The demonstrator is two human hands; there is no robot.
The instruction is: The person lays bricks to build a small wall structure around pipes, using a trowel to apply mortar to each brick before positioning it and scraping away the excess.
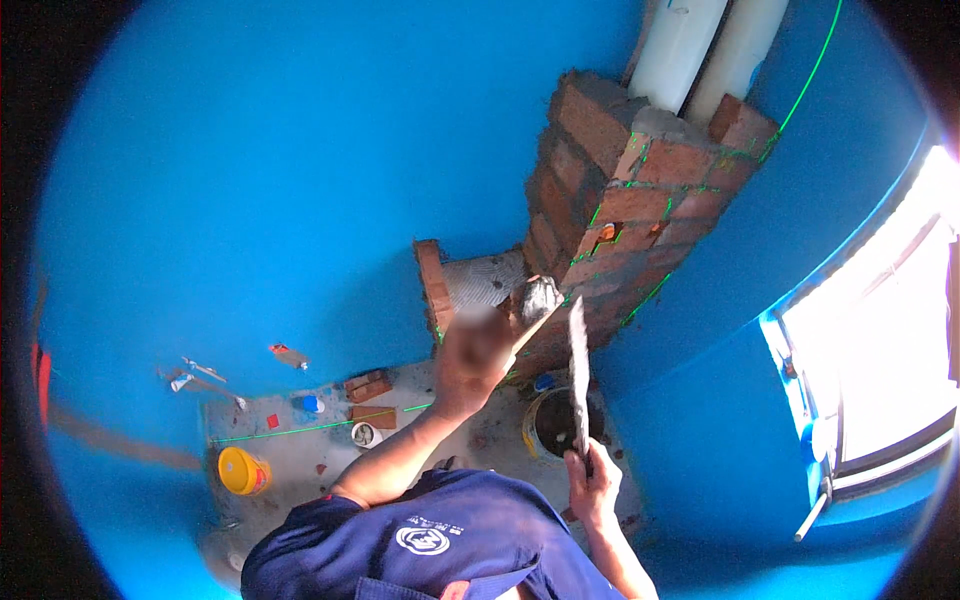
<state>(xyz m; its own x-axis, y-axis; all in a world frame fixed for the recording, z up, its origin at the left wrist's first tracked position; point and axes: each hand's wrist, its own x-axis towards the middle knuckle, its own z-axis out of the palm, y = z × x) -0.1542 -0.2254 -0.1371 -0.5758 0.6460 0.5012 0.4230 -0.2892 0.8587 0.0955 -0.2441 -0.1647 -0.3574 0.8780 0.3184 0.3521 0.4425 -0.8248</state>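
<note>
My left hand (470, 375), partly blurred, is raised at the centre with its fingers wrapped round what looks like a brick piece (517, 322), topped with a grey lump of mortar (540, 296). My right hand (592, 480) grips a mortar-coated trowel (578, 350), held upright just right of the left hand. Behind them rises a brick pier (660, 205) with green laser lines across it, built around two white pipes (672, 50). A low brick ledge with a ridged grey face (478, 278) joins its left side. A bucket of dark mortar (550, 425) is beside the right hand, lower down.
Blue walls (250, 180) surround me. On the grey floor (320, 450) are a yellow bucket (240, 470), a small white container (365, 435) and loose bricks (368, 385). Pipe fittings (200, 382) project from the left wall. A bright window (890, 340) is at the right.
</note>
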